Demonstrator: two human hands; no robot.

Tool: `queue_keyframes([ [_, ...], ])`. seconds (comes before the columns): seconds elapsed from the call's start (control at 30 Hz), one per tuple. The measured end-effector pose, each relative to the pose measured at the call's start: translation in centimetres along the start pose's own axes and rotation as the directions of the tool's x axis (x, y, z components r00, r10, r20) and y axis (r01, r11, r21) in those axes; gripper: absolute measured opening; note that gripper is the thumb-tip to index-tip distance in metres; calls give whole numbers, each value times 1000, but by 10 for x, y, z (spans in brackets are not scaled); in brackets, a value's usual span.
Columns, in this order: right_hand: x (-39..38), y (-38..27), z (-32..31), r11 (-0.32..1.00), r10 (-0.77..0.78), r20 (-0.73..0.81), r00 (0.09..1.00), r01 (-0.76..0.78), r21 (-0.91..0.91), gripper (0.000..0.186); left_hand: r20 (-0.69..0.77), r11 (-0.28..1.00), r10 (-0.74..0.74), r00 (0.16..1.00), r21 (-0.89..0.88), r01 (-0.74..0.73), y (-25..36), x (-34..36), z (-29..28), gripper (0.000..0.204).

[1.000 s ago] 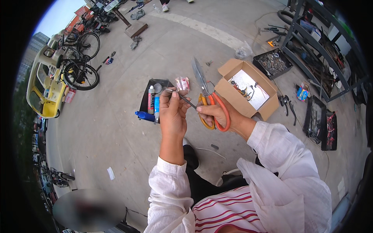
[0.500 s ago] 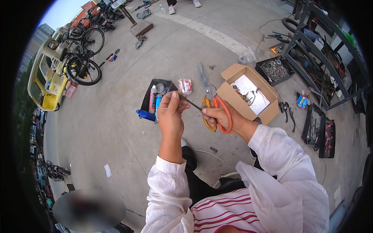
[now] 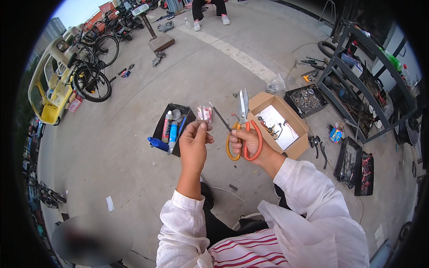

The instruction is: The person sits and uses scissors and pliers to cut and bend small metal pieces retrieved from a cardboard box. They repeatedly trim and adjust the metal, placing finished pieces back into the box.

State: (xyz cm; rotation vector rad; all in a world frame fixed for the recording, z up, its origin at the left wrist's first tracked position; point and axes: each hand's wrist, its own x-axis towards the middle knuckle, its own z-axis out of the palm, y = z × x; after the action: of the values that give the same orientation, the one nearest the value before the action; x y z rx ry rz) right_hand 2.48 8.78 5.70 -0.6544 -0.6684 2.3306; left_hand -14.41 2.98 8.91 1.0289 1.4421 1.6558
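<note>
My right hand [image 3: 252,142] is closed around a pair of scissors [image 3: 243,106] with orange handles, one of them more yellow. Their blades point up and away from me, slightly parted. The same hand pinches a thin dark cable [image 3: 220,117], its pale tip slanting up to the left. My left hand [image 3: 194,139] is raised beside it, thumb pressed to the fingers; whatever small thing may be in that pinch I cannot make out. Beyond my left hand a black bin [image 3: 157,130] holds tubes and a small can, and a pink-and-white packet [image 3: 204,114] lies alongside.
Right of my hands stands an open cardboard box [image 3: 300,143] with small parts inside. Farther right are a black tray of metal parts [image 3: 306,101], pliers [image 3: 318,145], black bins [image 3: 348,165] and a metal rack [image 3: 357,85]. A person [image 3: 210,11] sits at the far side.
The dark cable stretched between both hands before; now its far end is free of my left hand and sticks up from my right. The scissors have turned more upright.
</note>
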Motion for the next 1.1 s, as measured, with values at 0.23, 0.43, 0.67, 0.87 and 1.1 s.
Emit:
queue_keyframes([
  [0.23,-6,-4,1,984,-35,-16,999,32,-177,16,487,289,567,665,639,-713,13,-5,16,28],
  [0.43,-20,-19,11,921,-88,46,995,99,-377,29,353,557,430,831,621,-552,4,-2,5,11],
  [0.67,-25,-20,9,5,-395,174,902,192,-981,60,167,943,46,985,317,-98,11,0,-4,21],
  [0.87,-26,-14,16,-132,-395,211,894,172,-976,68,268,910,-1,963,400,-110,5,-4,-9,22],
  [1.1,-24,-9,16,-292,-488,386,783,271,-917,71,266,892,89,960,409,-195,3,-7,-14,21],
])
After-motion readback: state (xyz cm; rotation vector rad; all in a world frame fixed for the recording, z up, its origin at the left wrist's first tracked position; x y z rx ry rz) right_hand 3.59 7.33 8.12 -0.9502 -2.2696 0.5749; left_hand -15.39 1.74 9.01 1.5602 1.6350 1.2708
